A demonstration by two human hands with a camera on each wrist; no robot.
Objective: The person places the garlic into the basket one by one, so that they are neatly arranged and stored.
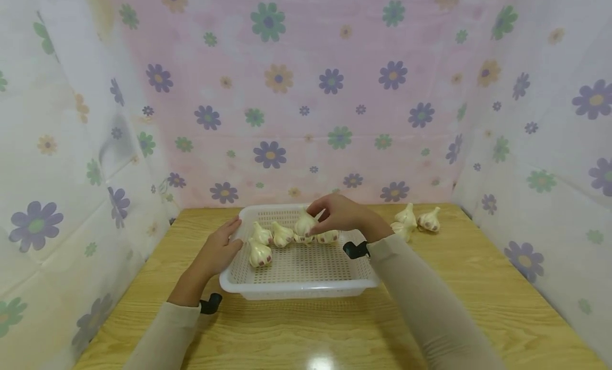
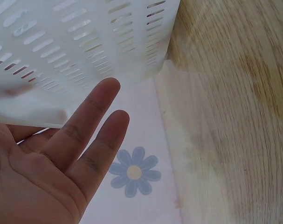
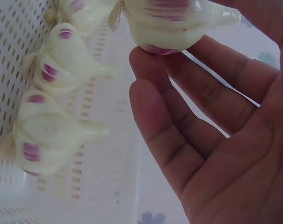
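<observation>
From here the basket (image 1: pixel 296 289) looks smooth, glossy plastic, the worktop (image 1: pixel 287 333) shiny wood grain, the garlic bulbs (image 1: pixel 260 254) smooth and waxy, the sleeves (image 1: pixel 430 306) matt cloth.

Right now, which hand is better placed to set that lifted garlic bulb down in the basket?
Right, I'd judge: the right hand holds the garlic bulb above the basket, while the left hand is at the basket's left side with no bulb.
</observation>
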